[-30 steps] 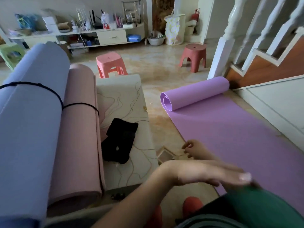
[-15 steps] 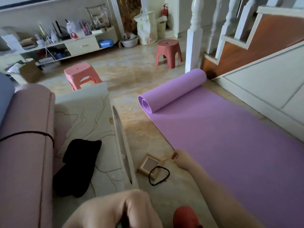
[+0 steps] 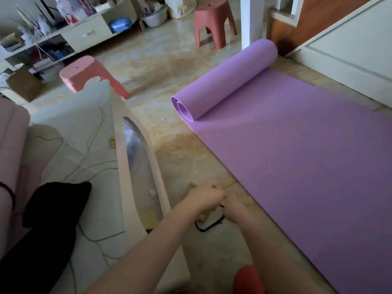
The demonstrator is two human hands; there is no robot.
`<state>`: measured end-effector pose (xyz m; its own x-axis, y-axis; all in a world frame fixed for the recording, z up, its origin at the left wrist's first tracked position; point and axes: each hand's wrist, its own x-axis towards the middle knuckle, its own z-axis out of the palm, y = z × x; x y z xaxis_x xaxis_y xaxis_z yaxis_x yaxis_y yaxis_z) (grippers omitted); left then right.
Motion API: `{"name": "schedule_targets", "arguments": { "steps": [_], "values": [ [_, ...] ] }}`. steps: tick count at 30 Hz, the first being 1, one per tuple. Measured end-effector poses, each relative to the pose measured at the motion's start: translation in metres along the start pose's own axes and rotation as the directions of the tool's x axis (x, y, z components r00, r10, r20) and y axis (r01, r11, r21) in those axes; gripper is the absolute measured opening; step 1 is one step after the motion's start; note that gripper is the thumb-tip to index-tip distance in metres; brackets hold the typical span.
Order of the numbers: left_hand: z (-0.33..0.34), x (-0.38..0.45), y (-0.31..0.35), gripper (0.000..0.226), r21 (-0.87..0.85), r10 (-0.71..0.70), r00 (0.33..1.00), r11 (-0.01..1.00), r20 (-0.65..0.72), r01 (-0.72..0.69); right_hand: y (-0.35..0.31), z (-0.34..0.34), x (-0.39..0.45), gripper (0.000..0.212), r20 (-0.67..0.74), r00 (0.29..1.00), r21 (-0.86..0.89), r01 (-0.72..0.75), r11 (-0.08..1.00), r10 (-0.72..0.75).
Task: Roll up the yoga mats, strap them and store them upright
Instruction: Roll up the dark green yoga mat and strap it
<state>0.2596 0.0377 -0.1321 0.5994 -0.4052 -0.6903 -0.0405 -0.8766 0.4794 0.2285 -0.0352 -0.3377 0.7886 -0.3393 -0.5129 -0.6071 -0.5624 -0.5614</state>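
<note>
purple yoga mat [image 3: 297, 166] lies mostly unrolled; both hands, left [image 3: 204, 198] and right [image 3: 234, 205], have now met, pinching the black strap [image 3: 209, 224] on the floor — strapping looks premature.

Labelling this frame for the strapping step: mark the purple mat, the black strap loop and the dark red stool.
purple mat [image 3: 297, 166]: head view, flat unrolled part.
black strap loop [image 3: 212, 224]: head view, cord below the hands.
dark red stool [image 3: 213, 11]: head view, seat top.
</note>
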Motion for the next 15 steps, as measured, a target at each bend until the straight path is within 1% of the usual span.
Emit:
{"name": "schedule_targets", "arguments": {
  "steps": [1,2,3,4,6,7,8,9,10,13,15],
  "values": [
    [0.005,0.013,-0.012,0.016,0.175,-0.015,1.000,0.985,0.015,0.012,0.003,0.004,0.002,0.052,0.021,1.000,-0.057,-0.002,0.998,0.003],
    [0.008,0.021,-0.023,0.012,0.367,-0.027,0.999,0.930,0.046,0.009,0.005,0.004,-0.004,0.059,0.072,0.997,-0.117,0.009,0.993,0.000],
    [0.011,0.026,-0.033,0.018,0.544,-0.031,0.998,0.839,0.061,-0.007,0.009,0.009,-0.004,0.064,0.097,0.995,-0.168,0.041,0.985,-0.025],
    [0.014,0.030,-0.043,0.031,0.678,-0.044,0.997,0.735,0.060,-0.009,0.010,0.008,-0.008,0.066,0.107,0.994,-0.210,0.060,0.976,-0.038],
    [0.018,0.033,-0.059,0.049,0.855,-0.021,0.999,0.518,0.037,-0.021,0.015,0.012,-0.009,0.064,0.148,0.987,-0.234,0.093,0.968,-0.059],
    [0.020,0.034,-0.066,0.053,0.905,0.005,0.999,0.423,0.039,-0.038,0.016,0.014,-0.006,0.063,0.165,0.984,-0.247,0.111,0.963,-0.071],
    [0.021,0.036,-0.072,0.055,0.935,0.024,0.999,0.350,0.049,-0.054,0.017,0.015,-0.004,0.065,0.181,0.979,-0.249,0.132,0.959,-0.088],
    [0.023,0.036,-0.076,0.057,0.949,0.031,0.998,0.309,0.061,-0.068,0.017,0.017,-0.001,0.069,0.193,0.975,-0.255,0.160,0.954,-0.112],
    [0.022,0.038,-0.080,0.057,0.952,0.022,0.997,0.296,0.073,-0.076,0.016,0.017,0.001,0.073,0.196,0.973,-0.250,0.173,0.953,-0.125],
    [0.020,0.042,-0.083,0.055,0.935,0.028,0.997,0.345,0.076,-0.081,0.014,0.023,0.007,0.072,0.174,0.978,-0.191,0.146,0.971,-0.113],
    [0.017,0.044,-0.082,0.053,0.929,0.047,0.997,0.363,0.060,-0.073,0.012,0.028,0.007,0.066,0.142,0.987,-0.222,0.102,0.970,-0.072]
  ]
}}
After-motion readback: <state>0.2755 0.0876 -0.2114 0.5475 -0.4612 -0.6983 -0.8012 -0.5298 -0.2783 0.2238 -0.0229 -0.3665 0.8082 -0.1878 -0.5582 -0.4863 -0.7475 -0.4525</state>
